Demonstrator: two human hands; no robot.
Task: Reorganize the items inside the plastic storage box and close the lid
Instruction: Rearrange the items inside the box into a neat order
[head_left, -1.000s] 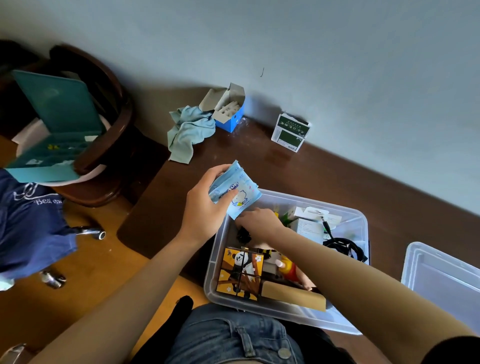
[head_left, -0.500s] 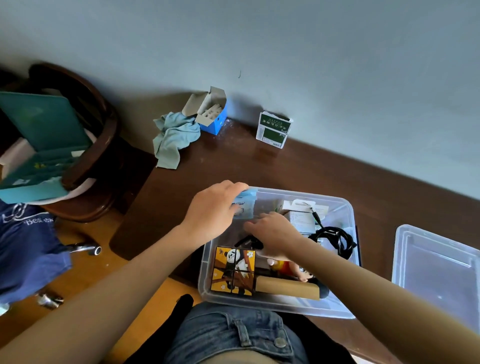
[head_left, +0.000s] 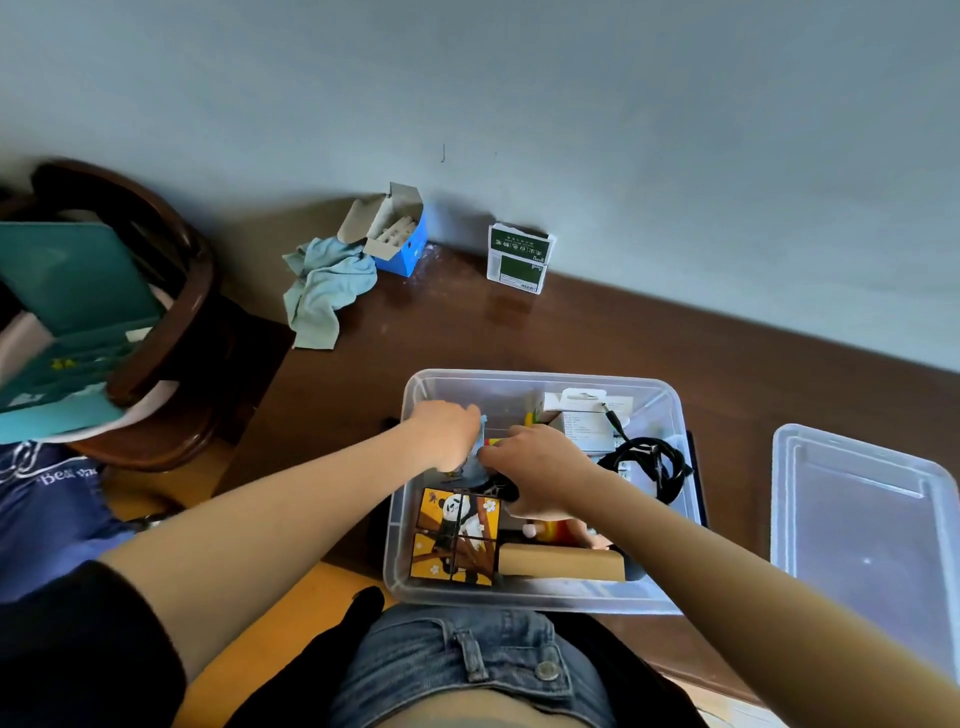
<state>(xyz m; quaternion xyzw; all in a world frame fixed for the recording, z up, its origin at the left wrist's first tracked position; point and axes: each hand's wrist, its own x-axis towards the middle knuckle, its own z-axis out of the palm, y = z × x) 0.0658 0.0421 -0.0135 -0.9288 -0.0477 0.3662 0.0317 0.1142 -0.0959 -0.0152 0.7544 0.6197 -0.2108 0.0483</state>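
A clear plastic storage box (head_left: 670, 395) stands on the dark wooden table, lid off. My left hand (head_left: 444, 434) reaches over its left rim and is closed on a light blue packet (head_left: 477, 460), which stands on edge inside the box. My right hand (head_left: 540, 470) is inside the box just right of the packet, fingers curled down among the items; what it touches is hidden. Below the hands lie a panda picture puzzle (head_left: 454, 538) and a tan cardboard box (head_left: 561, 564). A black cable (head_left: 649, 465) and white boxes (head_left: 584, 415) fill the right side. The clear lid (head_left: 862, 525) lies right of the box.
At the back of the table by the wall are a crumpled light blue cloth (head_left: 324, 291), an open blue carton (head_left: 397, 239) and a green-and-white box (head_left: 518, 258). A dark wooden chair (head_left: 171, 332) with a teal case (head_left: 67, 322) stands to the left.
My left hand has lowered the blue packet from above the box's left rim down into the box. My right hand stayed inside the box, shifting slightly right.
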